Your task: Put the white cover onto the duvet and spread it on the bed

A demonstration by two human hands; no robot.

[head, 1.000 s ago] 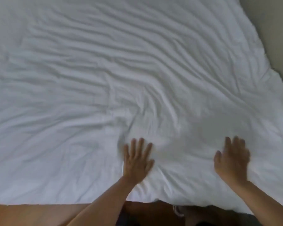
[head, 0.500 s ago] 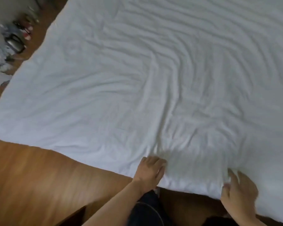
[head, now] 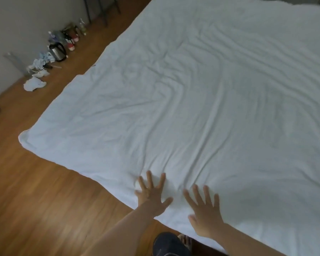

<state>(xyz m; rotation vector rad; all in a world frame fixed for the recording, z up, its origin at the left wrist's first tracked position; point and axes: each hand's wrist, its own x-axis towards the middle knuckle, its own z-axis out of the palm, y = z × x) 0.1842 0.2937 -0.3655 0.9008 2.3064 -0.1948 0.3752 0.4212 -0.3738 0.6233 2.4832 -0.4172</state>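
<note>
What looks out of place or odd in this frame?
The duvet lies spread but creased all over. Crumpled white cloths and a kettle sit on the wooden floor by the wall. Both hands, left and right, press flat.

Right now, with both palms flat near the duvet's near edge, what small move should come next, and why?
Probably sweep both hands outward along the near edge. The left hand and right hand lie flat, fingers spread, on the white duvet, and creases fan away from them across the fabric, while the near left corner already lies flat over the wooden floor.
</note>
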